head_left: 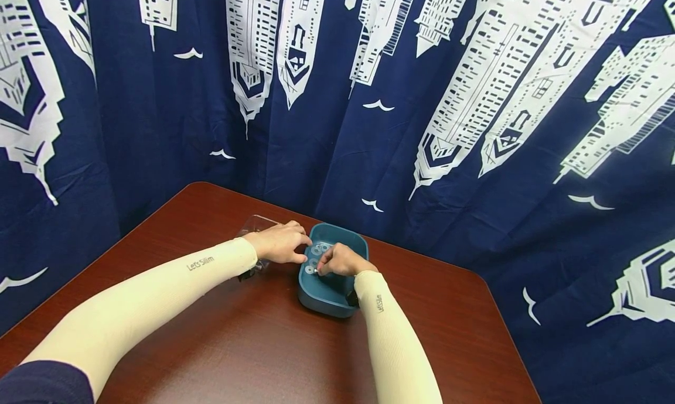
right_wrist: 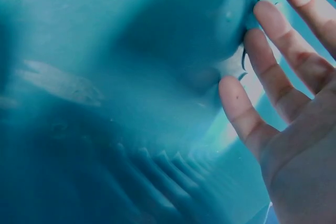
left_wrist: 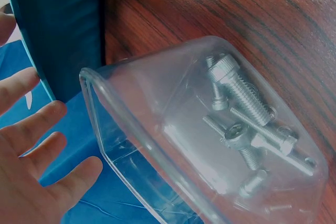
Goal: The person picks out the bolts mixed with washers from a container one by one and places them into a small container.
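Observation:
A blue bin stands near the table's far edge, with several flat, pale washers along its left part. My right hand reaches into it, thumb and forefinger pinching a small silvery piece too small to identify. The right wrist view shows the other fingers against the bin's inside; the pinch is mostly out of frame. At the bin's left rim, my left hand is spread with loosely bent fingers, fingertips touching or very near the rim. It holds nothing visible.
Left of the bin, partly under my left forearm, is a clear plastic container holding several metal bolts. Both stand on a reddish-brown wooden table. A dark blue curtain with white city prints hangs behind the table.

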`<state>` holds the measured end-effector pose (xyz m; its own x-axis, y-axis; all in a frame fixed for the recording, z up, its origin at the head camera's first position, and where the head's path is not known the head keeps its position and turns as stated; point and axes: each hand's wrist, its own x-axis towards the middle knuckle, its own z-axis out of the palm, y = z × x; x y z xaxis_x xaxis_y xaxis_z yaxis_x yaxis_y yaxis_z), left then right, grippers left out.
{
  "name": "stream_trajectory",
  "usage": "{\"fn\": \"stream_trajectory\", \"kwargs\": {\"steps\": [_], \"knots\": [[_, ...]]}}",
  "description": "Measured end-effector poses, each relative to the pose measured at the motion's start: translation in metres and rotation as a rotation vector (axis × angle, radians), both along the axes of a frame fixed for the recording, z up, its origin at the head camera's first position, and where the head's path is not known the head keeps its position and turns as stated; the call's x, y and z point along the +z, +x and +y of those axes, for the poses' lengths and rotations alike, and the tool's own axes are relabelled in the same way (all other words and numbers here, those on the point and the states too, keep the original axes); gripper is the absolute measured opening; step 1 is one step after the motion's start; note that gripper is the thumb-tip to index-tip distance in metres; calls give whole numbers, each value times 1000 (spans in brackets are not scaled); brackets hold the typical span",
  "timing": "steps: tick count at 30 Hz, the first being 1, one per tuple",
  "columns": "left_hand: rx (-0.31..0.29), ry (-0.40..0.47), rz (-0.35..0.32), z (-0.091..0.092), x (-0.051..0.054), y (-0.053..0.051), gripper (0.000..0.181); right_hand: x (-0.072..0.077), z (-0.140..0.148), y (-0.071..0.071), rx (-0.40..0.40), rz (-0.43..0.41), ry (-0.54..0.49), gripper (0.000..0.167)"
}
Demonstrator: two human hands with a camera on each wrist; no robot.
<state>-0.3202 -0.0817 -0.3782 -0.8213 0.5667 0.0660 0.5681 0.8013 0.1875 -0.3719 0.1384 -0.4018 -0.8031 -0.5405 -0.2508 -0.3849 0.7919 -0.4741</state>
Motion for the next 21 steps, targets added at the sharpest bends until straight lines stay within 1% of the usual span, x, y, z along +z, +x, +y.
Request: {"fn": "stream_trajectory", "kwargs": {"steps": [4, 10, 17, 21], "knots": [[-5, 13, -7, 0, -2, -1, 48, 3, 1, 0, -5, -4, -7, 3], [-4, 16, -16, -1, -2, -2, 49, 11, 3, 0, -17, 16, -16, 4], [-11, 7, -1, -2, -1, -2, 48, 23, 5, 3, 2, 44, -16, 5], [-8, 3, 5, -2, -1, -2, 48, 30, 4, 2, 5, 57, -29, 4]]}}
